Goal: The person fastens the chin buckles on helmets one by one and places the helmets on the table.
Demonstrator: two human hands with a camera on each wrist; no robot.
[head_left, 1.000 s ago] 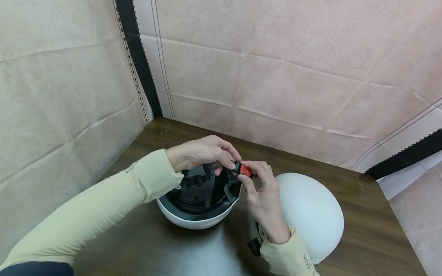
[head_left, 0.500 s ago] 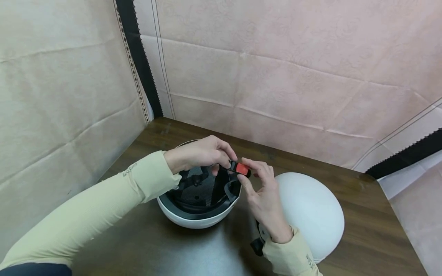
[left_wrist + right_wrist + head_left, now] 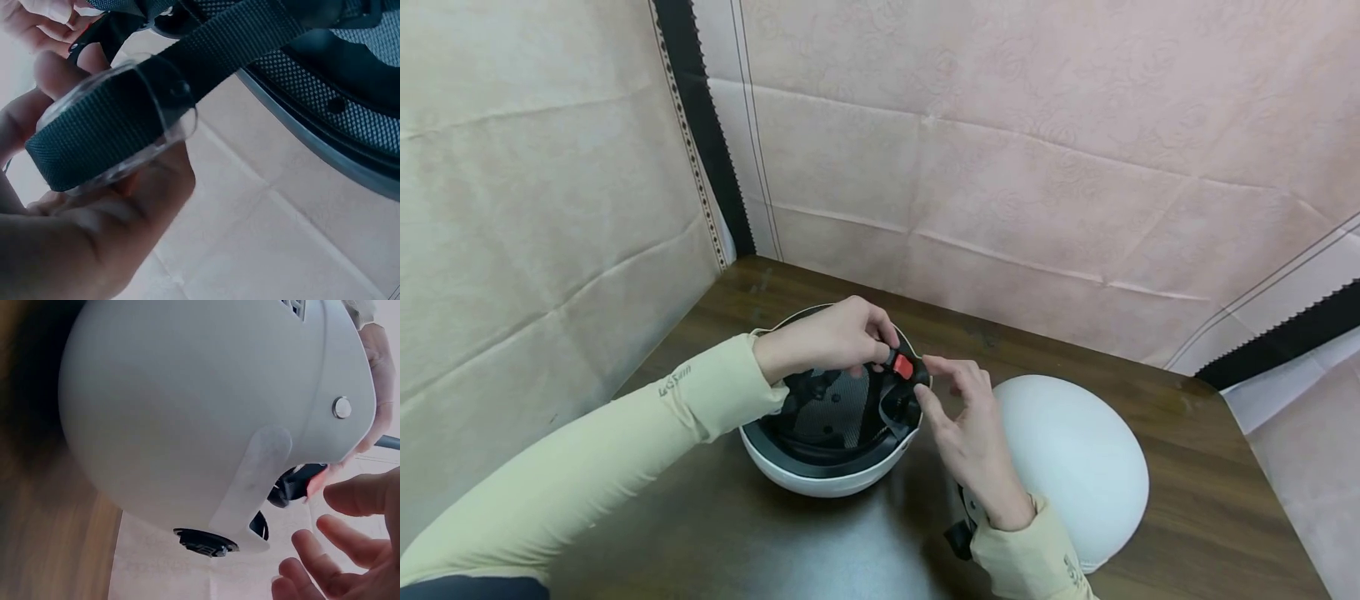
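Head view is looking bright & even, light coming from overhead; glare is showing on the dark surface near the front edge. Edges are bowing w/ wide-angle distortion. Both wrist views are reading soft, close-up parts blurring.

Small dark lettering runs along the left sleeve near the cuff; it seems to read "LeSam", too small to be sure. Similar lettering on the right sleeve is too small to read.
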